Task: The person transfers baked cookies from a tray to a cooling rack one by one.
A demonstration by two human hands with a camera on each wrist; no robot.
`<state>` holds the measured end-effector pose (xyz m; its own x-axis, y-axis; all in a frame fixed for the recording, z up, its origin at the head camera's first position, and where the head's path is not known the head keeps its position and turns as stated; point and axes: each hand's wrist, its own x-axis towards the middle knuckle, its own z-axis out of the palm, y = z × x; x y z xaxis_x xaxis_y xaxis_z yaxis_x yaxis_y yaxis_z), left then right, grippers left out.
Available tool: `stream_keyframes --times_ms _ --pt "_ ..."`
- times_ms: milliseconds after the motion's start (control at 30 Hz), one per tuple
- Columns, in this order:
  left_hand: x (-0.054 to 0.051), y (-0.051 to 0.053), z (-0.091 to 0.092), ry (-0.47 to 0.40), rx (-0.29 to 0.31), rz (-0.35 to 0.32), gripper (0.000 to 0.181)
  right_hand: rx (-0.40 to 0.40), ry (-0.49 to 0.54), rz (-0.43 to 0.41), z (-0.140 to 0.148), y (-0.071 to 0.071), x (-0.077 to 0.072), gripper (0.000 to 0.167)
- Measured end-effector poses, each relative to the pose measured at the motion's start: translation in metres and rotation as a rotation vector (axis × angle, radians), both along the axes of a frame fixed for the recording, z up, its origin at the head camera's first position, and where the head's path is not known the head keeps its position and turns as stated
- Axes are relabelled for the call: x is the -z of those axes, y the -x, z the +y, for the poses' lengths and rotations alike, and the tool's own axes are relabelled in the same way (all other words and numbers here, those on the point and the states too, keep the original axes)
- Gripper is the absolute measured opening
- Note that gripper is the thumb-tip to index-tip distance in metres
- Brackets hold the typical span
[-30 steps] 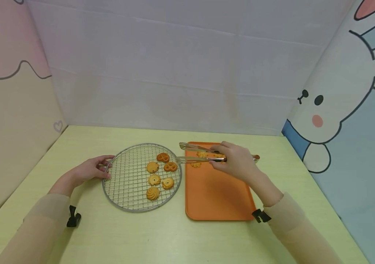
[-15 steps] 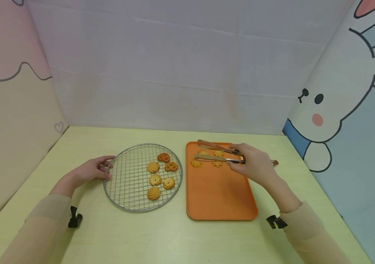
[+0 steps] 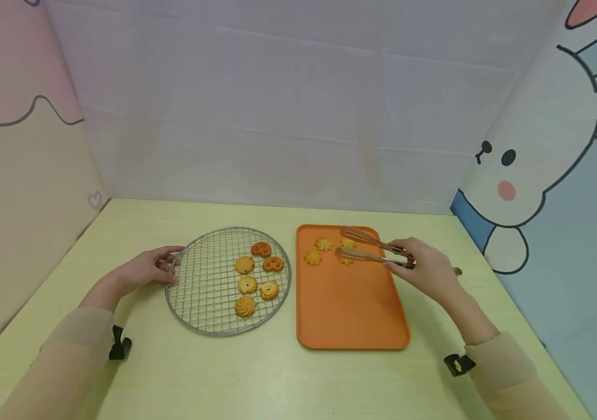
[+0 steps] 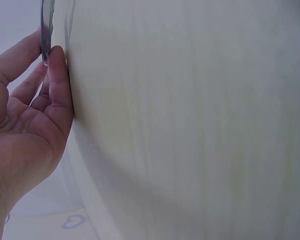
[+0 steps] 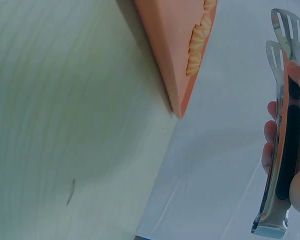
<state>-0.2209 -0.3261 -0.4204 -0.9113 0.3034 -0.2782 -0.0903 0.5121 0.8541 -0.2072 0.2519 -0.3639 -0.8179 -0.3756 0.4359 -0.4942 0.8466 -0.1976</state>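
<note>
My left hand (image 3: 143, 271) pinches the left rim of a round wire cooling rack (image 3: 203, 332); in the left wrist view, the rim lies between thumb and fingers. Several cookies sit on the rack's right half, among them two pretzel-shaped cookies (image 3: 261, 249) and a swirled cookie (image 3: 245, 306). My right hand (image 3: 426, 271) grips metal tongs (image 5: 292, 145) by their dark handles. The tongs' slotted tips are apart with nothing between them, over the orange tray (image 3: 351, 309). Several yellow flower-shaped cookies (image 3: 313, 258) lie in the tray's far part, one partly hidden by the tongs.
The pale table (image 3: 182, 373) carries the rack on the left and the tray on the right, with a narrow gap between them. A pale wall (image 3: 287, 116) stands behind, and printed panels (image 3: 582, 280) close in the sides.
My right hand has moved right with the tongs, from near the rack's edge to the tray's far right. More tray cookies now show. The left hand and rack have stayed put.
</note>
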Motion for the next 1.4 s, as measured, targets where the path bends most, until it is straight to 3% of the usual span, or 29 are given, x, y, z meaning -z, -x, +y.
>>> stream_keyframes --times_ms 633,933,1400 --pt "0.0 0.001 0.002 0.0 0.003 0.0 0.084 0.084 -0.056 -0.176 0.02 0.013 0.037 0.04" --pt "0.0 0.002 0.002 0.011 0.011 0.003 0.084 0.104 -0.1 -0.25 0.02 0.02 0.041 0.043" --pt "0.002 0.002 -0.001 0.007 0.002 0.003 0.084 0.097 -0.141 -0.27 0.015 0.031 0.041 0.044"
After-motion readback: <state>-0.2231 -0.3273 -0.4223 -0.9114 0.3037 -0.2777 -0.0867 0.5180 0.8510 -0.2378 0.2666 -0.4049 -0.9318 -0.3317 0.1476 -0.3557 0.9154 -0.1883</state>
